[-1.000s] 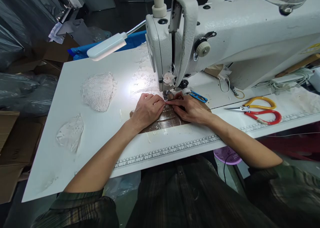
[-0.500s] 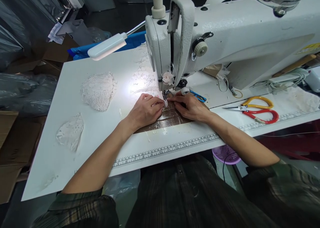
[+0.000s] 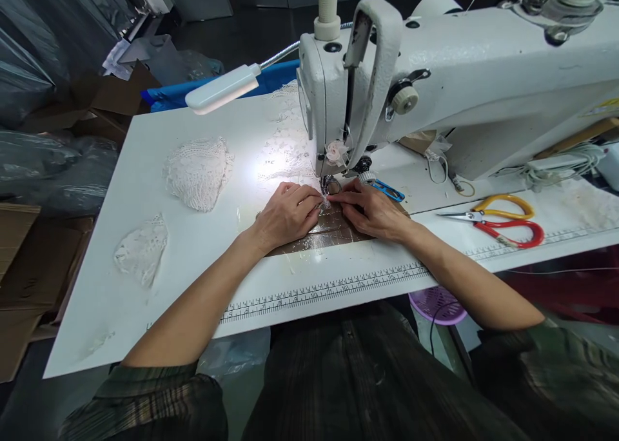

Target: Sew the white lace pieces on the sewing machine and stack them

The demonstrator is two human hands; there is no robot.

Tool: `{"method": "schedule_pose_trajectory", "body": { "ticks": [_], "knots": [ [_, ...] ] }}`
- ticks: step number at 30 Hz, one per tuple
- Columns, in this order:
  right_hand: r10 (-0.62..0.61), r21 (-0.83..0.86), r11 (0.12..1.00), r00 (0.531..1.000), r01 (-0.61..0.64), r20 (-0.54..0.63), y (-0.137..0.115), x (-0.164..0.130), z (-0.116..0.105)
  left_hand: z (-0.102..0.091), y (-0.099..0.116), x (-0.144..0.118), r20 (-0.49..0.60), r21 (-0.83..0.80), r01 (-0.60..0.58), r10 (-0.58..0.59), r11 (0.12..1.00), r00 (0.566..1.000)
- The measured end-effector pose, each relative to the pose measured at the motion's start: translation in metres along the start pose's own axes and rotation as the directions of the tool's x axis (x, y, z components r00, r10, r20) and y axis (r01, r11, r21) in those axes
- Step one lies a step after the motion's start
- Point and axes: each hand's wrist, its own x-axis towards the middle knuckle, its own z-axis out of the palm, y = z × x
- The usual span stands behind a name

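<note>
Under the needle of the white sewing machine (image 3: pixel 316 99), at the presser foot (image 3: pixel 324 184), lies a small bit of white lace (image 3: pixel 325 202). My left hand (image 3: pixel 289 214) is closed, its fingertips pinching the lace from the left. From the right, my right hand (image 3: pixel 376 212) holds the lace's edge with the index finger stretched toward the foot and the other fingers curled. Both hands rest on the shiny brown plate (image 3: pixel 333 229). More white lace (image 3: pixel 285 154) spreads behind the needle under the lamp light. The fingertips partly hide the held piece.
On the white table (image 3: pixel 193 260) at left lie a lace pile (image 3: pixel 200 173) and a smaller lace piece (image 3: pixel 142 251). Blue thread snips (image 3: pixel 389 191) lie beside my right hand. Scissors (image 3: pixel 478 216) with yellow and red handles lie farther right. A lamp (image 3: pixel 225 89) hangs over the back.
The whole view has shifted slightly, with the machine appearing farther right. Both hands keep their places at the presser foot, with little visible movement of the lace.
</note>
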Motion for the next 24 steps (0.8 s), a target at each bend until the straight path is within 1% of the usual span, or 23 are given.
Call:
{"method": "schedule_pose_trajectory", "body": {
  "ticks": [3, 5, 6, 8, 9, 11, 13, 15, 17, 18, 19, 20, 21, 22, 23, 24],
  "knots": [
    [0.014, 0.006, 1.000, 0.999, -0.014, -0.043, 0.000, 0.002, -0.004, -0.002, 0.000, 0.000, -0.018, 0.018, 0.014, -0.014, 1.000, 1.000],
    [0.025, -0.038, 0.999, 0.991, -0.030, -0.130, 0.004, 0.003, -0.010, -0.004, -0.001, -0.001, 0.008, 0.005, -0.005, 0.005, 1.000, 1.000],
    [0.039, -0.081, 0.995, 0.982, -0.054, -0.186, 0.008, 0.004, -0.014, -0.006, -0.001, -0.002, 0.033, -0.027, -0.028, 0.029, 0.999, 0.999],
    [0.088, -0.180, 0.974, 0.960, -0.139, -0.266, 0.019, 0.004, -0.022, -0.007, -0.004, -0.003, 0.067, -0.113, -0.073, 0.081, 0.991, 0.995],
    [0.126, -0.226, 0.955, 0.955, -0.190, -0.270, 0.026, 0.004, -0.026, -0.007, -0.006, -0.004, 0.073, -0.148, -0.087, 0.099, 0.985, 0.992],
    [0.195, -0.306, 0.918, 0.958, -0.253, -0.208, 0.038, 0.003, -0.032, -0.005, -0.010, -0.004, 0.075, -0.183, -0.105, 0.120, 0.978, 0.990],
    [0.213, -0.362, 0.898, 0.967, -0.250, -0.138, 0.044, 0.004, -0.036, -0.004, -0.014, -0.004, 0.078, -0.187, -0.115, 0.131, 0.976, 0.988],
    [0.191, -0.383, 0.895, 0.973, -0.228, -0.131, 0.042, 0.003, -0.041, -0.003, -0.017, -0.002, 0.077, -0.206, -0.118, 0.136, 0.971, 0.988],
    [0.172, -0.345, 0.914, 0.974, -0.214, -0.146, 0.033, 0.000, -0.047, -0.002, -0.018, 0.000, 0.041, -0.248, -0.102, 0.116, 0.963, 0.992],
    [0.194, -0.285, 0.931, 0.971, -0.227, -0.140, 0.026, -0.004, -0.049, -0.001, -0.018, 0.002, 0.016, -0.277, -0.084, 0.092, 0.957, 0.996],
    [0.239, -0.192, 0.948, 0.965, -0.255, -0.106, 0.019, -0.008, -0.051, -0.001, -0.016, 0.003, -0.010, -0.311, -0.051, 0.051, 0.949, 0.999],
    [0.293, -0.079, 0.952, 0.955, -0.296, -0.047, 0.012, -0.012, -0.052, 0.000, -0.014, 0.005, -0.027, -0.353, 0.003, -0.013, 0.936, 1.000],
    [0.349, 0.044, 0.936, 0.936, -0.350, 0.039, 0.005, -0.017, -0.051, 0.001, -0.012, 0.007, -0.029, -0.399, 0.077, -0.096, 0.914, 0.995],
    [0.369, 0.132, 0.914, 0.922, -0.383, 0.119, -0.002, -0.021, -0.048, 0.002, -0.009, 0.009, -0.015, -0.446, 0.165, -0.192, 0.880, 0.981],
    [0.354, 0.164, 0.911, 0.922, -0.378, 0.157, -0.007, -0.024, -0.044, 0.003, -0.008, 0.011, 0.005, -0.488, 0.258, -0.293, 0.834, 0.956],
    [0.323, 0.143, 0.928, 0.934, -0.344, 0.152, -0.012, -0.025, -0.039, 0.004, -0.006, 0.012, 0.032, -0.524, 0.341, -0.382, 0.781, 0.924]
  ]
}}
